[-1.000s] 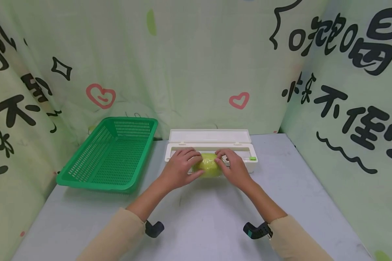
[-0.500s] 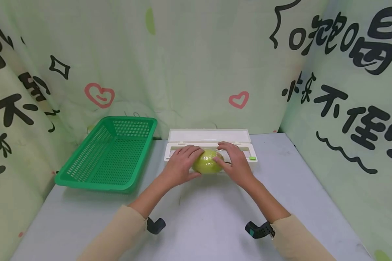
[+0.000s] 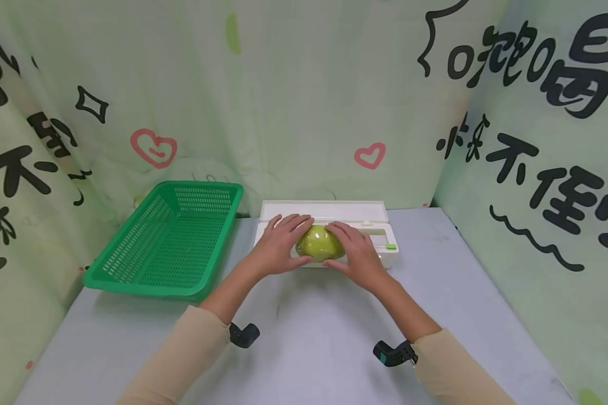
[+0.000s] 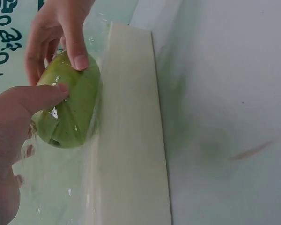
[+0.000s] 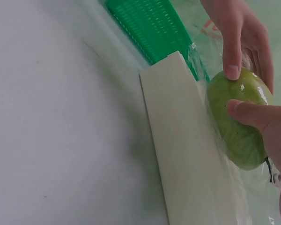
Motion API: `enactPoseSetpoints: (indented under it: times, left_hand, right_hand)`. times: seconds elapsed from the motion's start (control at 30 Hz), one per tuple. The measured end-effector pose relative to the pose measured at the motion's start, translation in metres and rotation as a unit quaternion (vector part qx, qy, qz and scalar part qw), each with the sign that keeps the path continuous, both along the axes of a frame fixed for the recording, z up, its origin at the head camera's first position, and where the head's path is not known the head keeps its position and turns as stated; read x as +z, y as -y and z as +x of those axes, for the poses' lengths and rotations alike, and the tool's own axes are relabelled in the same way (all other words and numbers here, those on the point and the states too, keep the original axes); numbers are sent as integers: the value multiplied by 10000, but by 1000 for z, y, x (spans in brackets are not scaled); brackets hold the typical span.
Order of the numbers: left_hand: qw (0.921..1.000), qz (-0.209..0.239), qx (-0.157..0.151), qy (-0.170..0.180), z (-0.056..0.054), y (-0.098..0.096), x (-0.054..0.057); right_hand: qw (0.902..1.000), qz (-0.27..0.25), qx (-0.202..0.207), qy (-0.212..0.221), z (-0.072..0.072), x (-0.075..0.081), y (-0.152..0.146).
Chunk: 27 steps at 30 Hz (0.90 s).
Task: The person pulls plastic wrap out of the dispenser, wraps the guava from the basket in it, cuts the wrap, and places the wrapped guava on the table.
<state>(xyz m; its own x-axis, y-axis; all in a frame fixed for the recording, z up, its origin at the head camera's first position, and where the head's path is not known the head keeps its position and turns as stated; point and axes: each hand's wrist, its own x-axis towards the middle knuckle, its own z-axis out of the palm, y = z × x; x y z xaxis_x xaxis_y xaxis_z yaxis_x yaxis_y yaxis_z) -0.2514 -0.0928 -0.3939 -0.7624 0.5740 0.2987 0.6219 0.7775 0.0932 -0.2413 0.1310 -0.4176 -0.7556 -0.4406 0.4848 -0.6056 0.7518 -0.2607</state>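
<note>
A smooth, oval green fruit [image 3: 318, 243] with clear cling film [image 4: 47, 187] pressed against its skin is held over the front of a white cling film dispenser [image 3: 380, 247]. My left hand [image 3: 282, 246] grips its left side, thumb on the near face and fingers behind. From the right, my right hand [image 3: 357, 253] holds it the same way. In the left wrist view both thumbs press on the film-covered skin. Film also hangs along the dispenser's front wall [image 5: 178, 136] in the right wrist view. The far fingers are partly hidden behind the fruit.
The dispenser's lid [image 3: 324, 211] stands raised at its back, and a small green slider [image 3: 390, 246] sits at its right end. A green plastic basket [image 3: 152, 289] stands left on the white table [image 3: 304, 349]. Printed curtains [image 3: 294, 101] enclose the back and sides.
Both hands and the fruit have moved slightly up and away, toward the dispenser. The fruit has been turned. The right hand's fingers have come back down onto it after lifting a little.
</note>
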Motion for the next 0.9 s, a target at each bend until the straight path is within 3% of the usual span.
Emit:
enactPoseSetpoints:
  times: [0.2, 0.4, 0.57, 0.73, 0.9]
  left_hand:
    - [9947, 66, -238, -1002, 7, -6, -7]
    - [9932, -2, 44, -1160, 4, -12, -23]
    - [9940, 45, 456, -997, -7, -11, -28]
    - [9979, 156, 459, -438, -14, -9, -26]
    - [9973, 530, 513, 70, -20, -6, -25]
  right_hand:
    - [9983, 70, -63, 570, -7, 10, -2]
    - [9945, 119, 73, 1036, -15, 15, -5]
    - [9912, 119, 132, 1315, -21, 15, -5]
    - [9897, 67, 89, 1425, -24, 11, -5]
    - [9938, 84, 10, 1105, -31, 2, -4]
